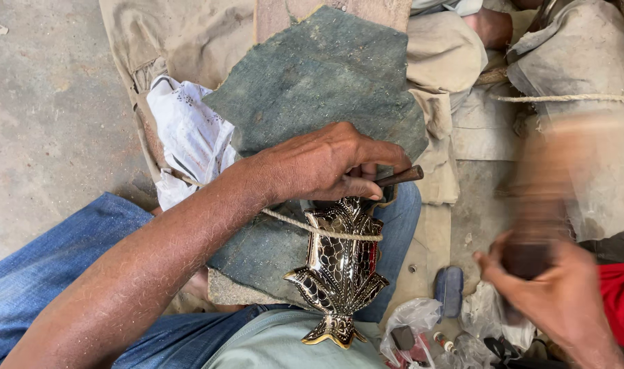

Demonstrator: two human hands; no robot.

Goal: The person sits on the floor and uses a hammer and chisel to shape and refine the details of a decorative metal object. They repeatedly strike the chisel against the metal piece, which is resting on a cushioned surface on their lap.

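Left hand pinching chisel atop brass ornament; right hand gripping blurred mallet, well apart.

Engraved metal fish, cord-tied on lap, chisel above

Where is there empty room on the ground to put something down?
The bare concrete floor left of the white cloth is free. It's crowded around the metal fish ornament, the left hand, and the plastic bags near the right hand.
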